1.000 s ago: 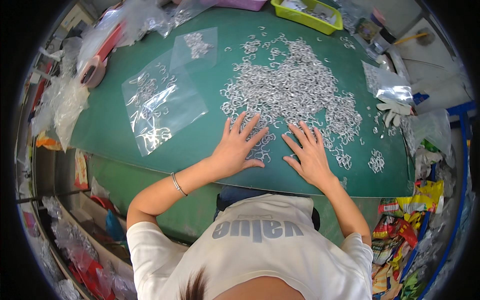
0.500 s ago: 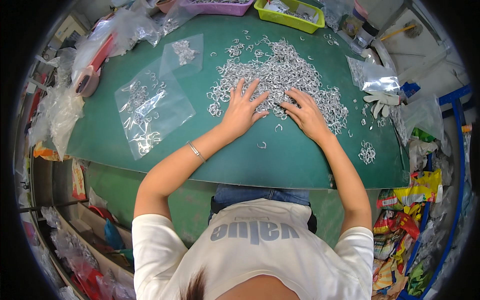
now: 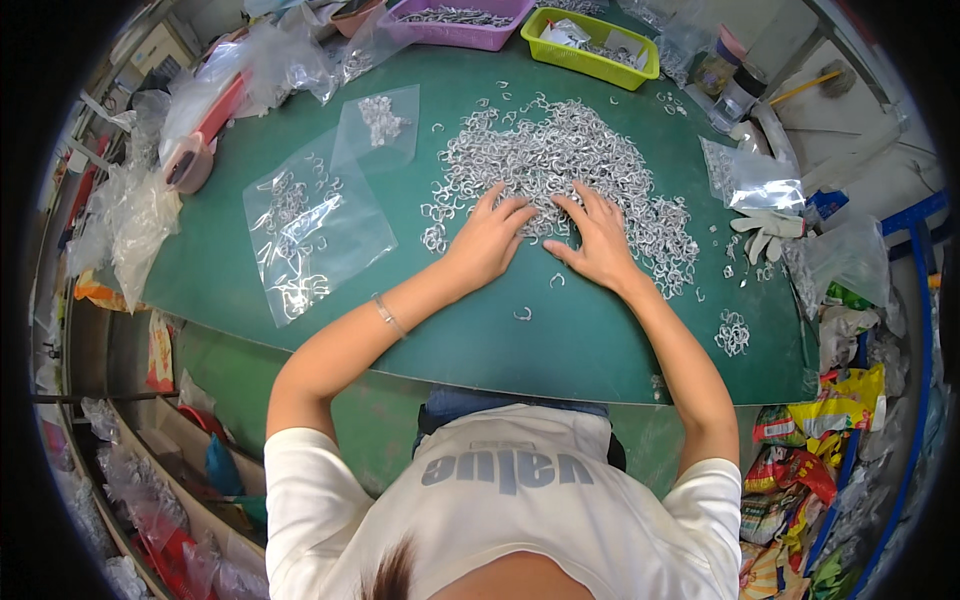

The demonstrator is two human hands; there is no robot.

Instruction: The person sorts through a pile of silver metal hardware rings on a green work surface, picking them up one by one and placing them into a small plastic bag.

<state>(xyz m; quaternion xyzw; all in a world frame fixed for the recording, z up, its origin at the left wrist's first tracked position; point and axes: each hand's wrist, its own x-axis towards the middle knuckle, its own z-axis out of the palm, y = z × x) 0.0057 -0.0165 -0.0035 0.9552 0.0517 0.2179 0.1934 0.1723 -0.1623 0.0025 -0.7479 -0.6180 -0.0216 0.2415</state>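
Note:
A broad heap of small silver C-shaped metal pieces (image 3: 570,140) lies on the green tabletop (image 3: 450,345). My left hand (image 3: 486,243) rests at the heap's near edge, fingers bent a little and touching the pieces. Beside it my right hand (image 3: 598,245) lies on the near side of the heap, fingers stretched forward and the thumb held apart toward the left. I see nothing gripped in either hand, though the fingertips partly hide the pieces under them. One loose C-shaped piece (image 3: 557,281) sits between my wrists, and another (image 3: 522,314) is closer to me.
Clear plastic bags (image 3: 318,235) holding more pieces lie flat on the left. At the back stand a purple basket (image 3: 460,36) and a yellow-green basket (image 3: 590,67). To the right are a white glove (image 3: 768,228), a small cluster of pieces (image 3: 732,334) and a bottle (image 3: 738,95).
Both hands have drawn slightly toward me. The left fingers have come closer together and bent, while the right thumb has spread away from its fingers. The whole view has shifted slightly.

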